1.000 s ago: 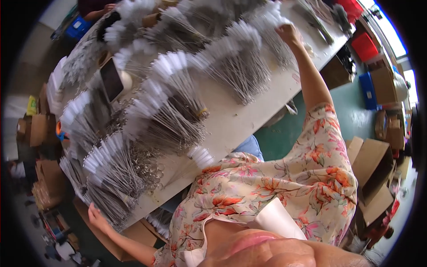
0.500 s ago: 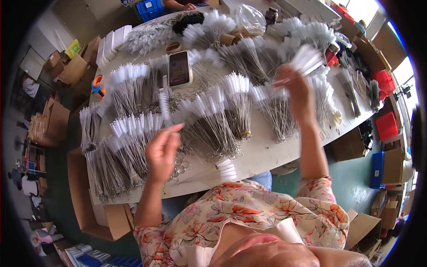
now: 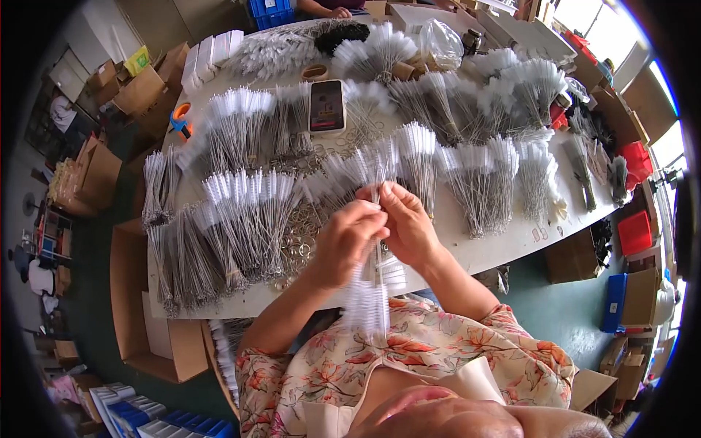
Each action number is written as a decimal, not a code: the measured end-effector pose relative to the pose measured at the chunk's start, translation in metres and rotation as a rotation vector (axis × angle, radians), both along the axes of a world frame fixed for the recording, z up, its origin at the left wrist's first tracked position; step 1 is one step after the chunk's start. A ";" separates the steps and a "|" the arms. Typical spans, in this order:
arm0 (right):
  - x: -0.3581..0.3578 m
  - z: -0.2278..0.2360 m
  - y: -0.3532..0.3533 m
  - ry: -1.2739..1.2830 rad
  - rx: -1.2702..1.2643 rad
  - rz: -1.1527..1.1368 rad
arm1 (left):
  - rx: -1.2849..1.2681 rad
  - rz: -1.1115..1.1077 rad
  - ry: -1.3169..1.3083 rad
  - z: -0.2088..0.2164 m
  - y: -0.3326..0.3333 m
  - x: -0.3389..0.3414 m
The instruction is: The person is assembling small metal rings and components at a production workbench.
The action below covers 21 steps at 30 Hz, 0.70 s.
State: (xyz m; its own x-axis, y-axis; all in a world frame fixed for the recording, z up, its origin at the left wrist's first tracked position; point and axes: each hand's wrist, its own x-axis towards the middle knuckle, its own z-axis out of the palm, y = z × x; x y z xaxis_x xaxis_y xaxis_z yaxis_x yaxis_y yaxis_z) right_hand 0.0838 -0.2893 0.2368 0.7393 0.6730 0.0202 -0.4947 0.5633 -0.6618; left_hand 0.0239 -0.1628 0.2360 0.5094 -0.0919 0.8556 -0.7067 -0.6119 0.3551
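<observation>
Bench (image 3: 504, 252) crowded edge to edge with fanned white-tipped wire brushes (image 3: 241, 212), a phone (image 3: 326, 106) and loose metal rings (image 3: 299, 244); bare strip only along near right edge.

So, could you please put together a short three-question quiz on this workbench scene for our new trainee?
1. True or false: both the left hand and the right hand grip the same small bundle of thin wire-handled white bristle brushes.
2. Which flat object lies among the brush piles at the far side of the white table?
A. a dark-screened smartphone in a pale case
B. a green ruler
C. a steel plate
3. Fill in: the heap of small silver metal ______ lies on the table just left of the hands.

Key: 1 true; 2 A; 3 rings.
</observation>
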 end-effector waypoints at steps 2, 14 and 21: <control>-0.005 0.010 0.008 0.246 0.106 -0.086 | 0.098 0.022 0.082 -0.007 -0.002 -0.002; -0.019 0.024 -0.023 -0.869 -0.706 0.126 | -0.268 -0.519 0.619 0.016 0.012 -0.017; -0.015 0.005 -0.042 -0.390 -0.538 0.475 | -0.041 -0.257 0.244 -0.008 0.019 -0.020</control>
